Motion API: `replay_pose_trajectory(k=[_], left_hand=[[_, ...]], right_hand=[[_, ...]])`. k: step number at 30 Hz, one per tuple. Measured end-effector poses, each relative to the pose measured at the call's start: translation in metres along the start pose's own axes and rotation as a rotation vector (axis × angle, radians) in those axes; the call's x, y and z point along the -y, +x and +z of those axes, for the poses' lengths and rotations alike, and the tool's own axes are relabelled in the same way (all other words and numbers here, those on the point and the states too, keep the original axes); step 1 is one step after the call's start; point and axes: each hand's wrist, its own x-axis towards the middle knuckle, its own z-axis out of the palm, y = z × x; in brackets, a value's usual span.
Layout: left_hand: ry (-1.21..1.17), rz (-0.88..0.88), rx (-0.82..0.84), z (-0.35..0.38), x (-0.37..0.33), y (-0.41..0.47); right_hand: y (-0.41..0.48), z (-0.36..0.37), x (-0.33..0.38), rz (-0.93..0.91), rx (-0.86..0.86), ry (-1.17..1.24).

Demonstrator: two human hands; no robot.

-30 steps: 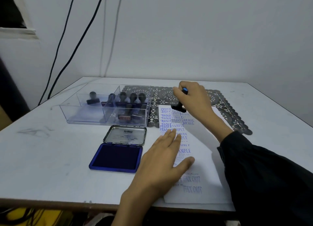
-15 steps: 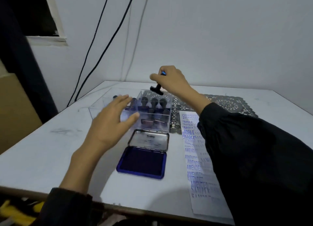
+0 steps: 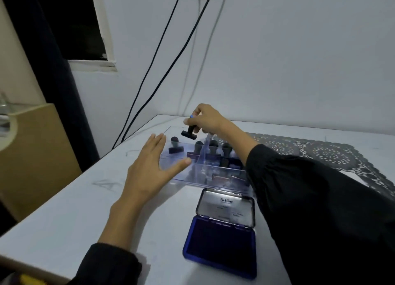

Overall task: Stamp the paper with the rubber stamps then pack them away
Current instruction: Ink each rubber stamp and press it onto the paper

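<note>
so my right hand (image 3: 204, 119) pinches the stamp (image 3: 189, 133) by its handle, base down, hanging over the far end of the left compartment in the clear box (image 3: 189, 178); left hand (image 3: 152, 167) open, fingers spread by its near-left wall

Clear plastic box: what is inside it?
Several rubber stamps: one near the left end, more standing and lying further right. A black sleeve covers the right end of the box, so they can't all be counted.
</note>
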Motion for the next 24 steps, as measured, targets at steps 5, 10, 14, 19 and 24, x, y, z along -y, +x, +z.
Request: replay_pose_trajectory(k=[5, 10, 14, 19, 24], left_hand=[[0.053, 0.023, 0.008, 0.001, 0.002, 0.004], [0.055, 0.038, 0.019, 0.001, 0.002, 0.003], [0.046, 0.042, 0.013, 0.001, 0.004, 0.005], [0.036, 0.058, 0.012, 0.002, 0.004, 0.004], [0.041, 0.054, 0.011, 0.002, 0.004, 0.005]], right_hand=[[0.014, 0.021, 0.005, 0.044, 0.175, -0.175], [0.028, 0.036, 0.001, 0.089, 0.179, -0.333], [0.039, 0.052, -0.006, 0.111, 0.173, -0.508], [0.039, 0.056, -0.001, 0.069, 0.059, -0.700], [0.039, 0.071, 0.007, -0.118, -0.180, -1.003]])
